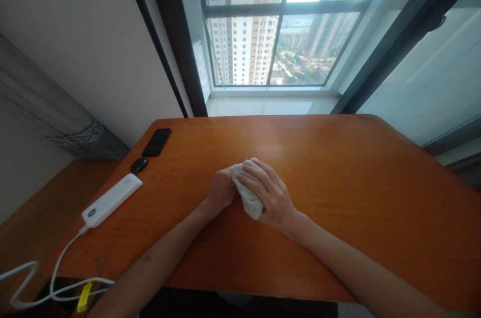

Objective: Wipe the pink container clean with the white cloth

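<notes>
Head view — forearms (338,252) converging, right hand (277,199) clamped over white cloth (251,202), left hand (222,189) curled — gripping its edge

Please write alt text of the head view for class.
A right hand holds a white cloth, left hand touching it, over a table. On its left lie a phone, black disc and corded white box; beyond is a window.

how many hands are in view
2. The left hand is at the left edge of the cloth, some of its fingers hidden; the right hand has its fingers across the cloth. No other hands show.
</notes>
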Demonstrator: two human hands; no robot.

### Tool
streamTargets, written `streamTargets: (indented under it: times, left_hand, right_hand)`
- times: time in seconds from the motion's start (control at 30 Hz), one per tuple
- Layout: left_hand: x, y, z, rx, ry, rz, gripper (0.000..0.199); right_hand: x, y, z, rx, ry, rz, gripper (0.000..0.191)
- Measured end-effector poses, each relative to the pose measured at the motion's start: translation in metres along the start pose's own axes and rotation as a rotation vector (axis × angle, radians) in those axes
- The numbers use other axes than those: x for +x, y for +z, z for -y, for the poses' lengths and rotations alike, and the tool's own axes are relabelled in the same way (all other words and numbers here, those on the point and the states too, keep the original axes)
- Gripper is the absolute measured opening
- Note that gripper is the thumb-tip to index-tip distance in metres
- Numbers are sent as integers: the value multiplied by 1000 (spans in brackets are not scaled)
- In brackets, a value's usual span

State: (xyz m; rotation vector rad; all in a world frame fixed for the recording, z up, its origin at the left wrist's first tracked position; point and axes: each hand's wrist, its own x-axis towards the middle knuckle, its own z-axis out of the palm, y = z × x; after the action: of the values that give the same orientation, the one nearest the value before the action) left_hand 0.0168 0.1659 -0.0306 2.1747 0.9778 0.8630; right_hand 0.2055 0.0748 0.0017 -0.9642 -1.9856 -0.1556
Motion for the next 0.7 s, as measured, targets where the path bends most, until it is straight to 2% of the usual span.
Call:
streamTargets:
  times: [0.1,0.23,0.43,0.57,0.7]
  left_hand:
    - [1,4,-3,37,-46,-3,25]
    - [1,5,-8,56,-30,-21,18]
    - [-6,-1,-8,-72,228,-67,23]
    - [-7,-5,-3,67,298,-88,19]
    - [-6,-6,1,174,448,-178,22]
  right_hand:
    - [-1,-1,-1,21,41,-28,60]
    - [-1,-3,0,31,27,-40,58]
    - [1,-4,3,50,-32,-18,55]
    - [-1,-4,3,37,-64,13,56]
    - [-3,-3,4,42,-86,32,55]
